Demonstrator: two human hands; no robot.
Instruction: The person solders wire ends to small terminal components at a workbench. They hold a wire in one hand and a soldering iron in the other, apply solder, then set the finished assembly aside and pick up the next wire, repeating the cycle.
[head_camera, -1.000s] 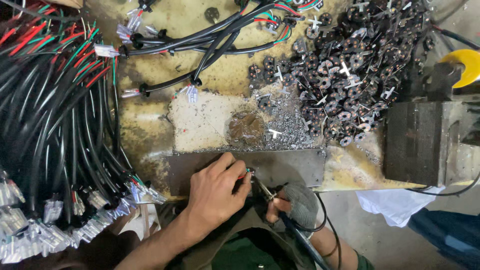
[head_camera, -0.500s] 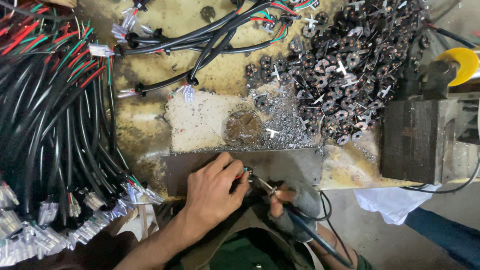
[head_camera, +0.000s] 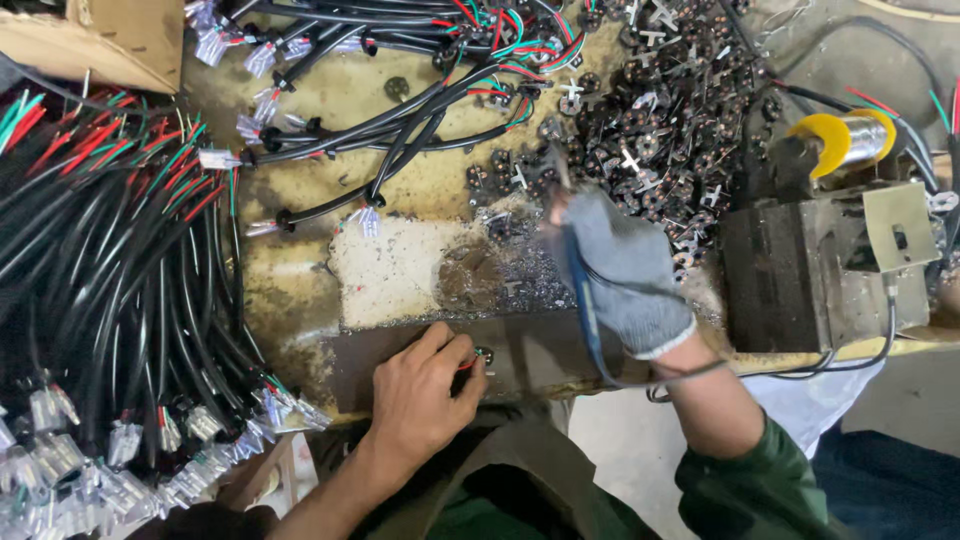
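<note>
At the near edge of the workbench (head_camera: 420, 190), the bare left hand (head_camera: 425, 395) pinches a small round part (head_camera: 484, 355) with red wire against a dark metal plate (head_camera: 530, 350); its fingers are narrow and closed on it. The gloved right hand (head_camera: 625, 270) is wrapped tight around a soldering iron (head_camera: 580, 300), whose tip is blurred, over a heap of small dark parts (head_camera: 660, 110) too many to count at the far right. Two wire groups crowd the bench: a thick bundle of black cables (head_camera: 110, 270) along the left edge, and looser harnesses (head_camera: 390, 120) at the far edge. One metal block (head_camera: 800, 270) stands at the right edge, one yellow tape roll (head_camera: 835, 140) behind it. A second ago the right hand was low beside the left; it has since lifted toward the heap.
</note>
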